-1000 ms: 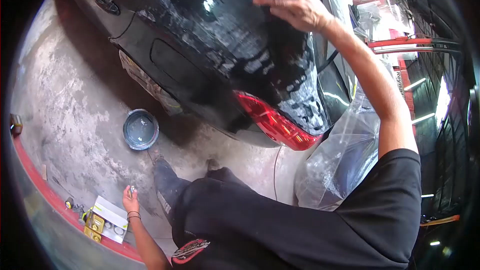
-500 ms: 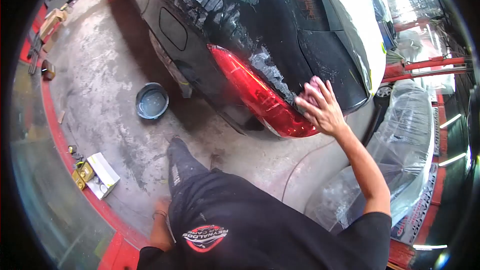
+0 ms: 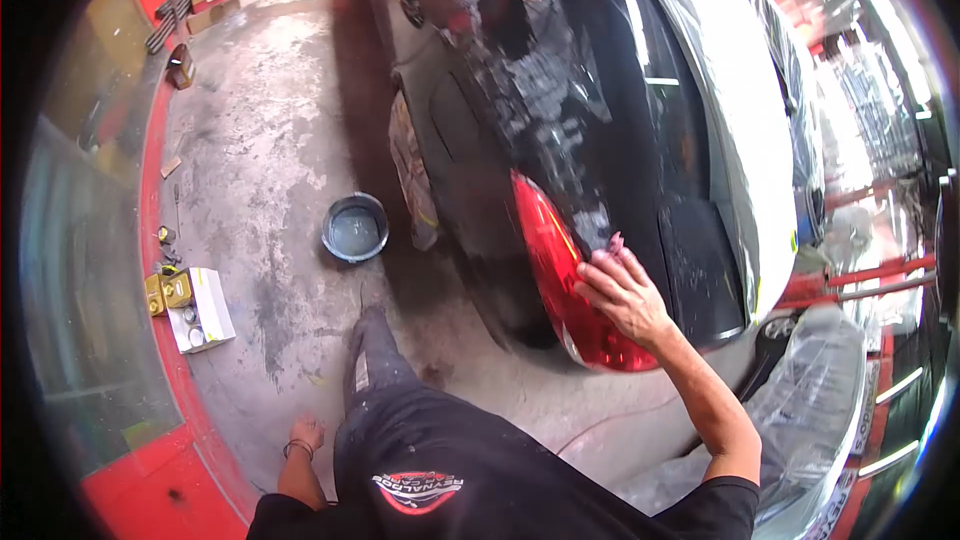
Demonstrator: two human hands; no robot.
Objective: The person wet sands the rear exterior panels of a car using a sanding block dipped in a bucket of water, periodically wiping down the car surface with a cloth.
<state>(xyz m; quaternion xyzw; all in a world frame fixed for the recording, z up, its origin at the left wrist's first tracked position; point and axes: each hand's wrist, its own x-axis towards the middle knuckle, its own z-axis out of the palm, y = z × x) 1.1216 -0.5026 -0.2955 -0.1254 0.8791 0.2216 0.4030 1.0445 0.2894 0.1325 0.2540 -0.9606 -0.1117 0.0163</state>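
Note:
My right hand (image 3: 625, 295) presses a crumpled pink cloth (image 3: 615, 242) onto the dark car's rear corner, just beside the red tail light (image 3: 560, 285). Fingers are bent over the cloth and hide most of it. A pale, wet-looking patch (image 3: 592, 224) lies at the cloth's edge, and more whitish smears (image 3: 550, 80) run up the black body panel. Down at my side hangs my left hand (image 3: 307, 432), away from the car, with a band at the wrist; its fingers are too small and blurred to make out.
A round bucket (image 3: 355, 228) with greyish liquid stands on the concrete floor beside the car. A white box (image 3: 208, 310) and yellow containers (image 3: 168, 292) sit by the red edging at left. White sheeting (image 3: 750, 140) covers part of the car. Plastic film (image 3: 810, 390) drapes something at right.
The view has turned, so the car appears farther right and lower. My right hand has shifted with the cloth along the tail light's edge, and the pale patch there looks smaller.

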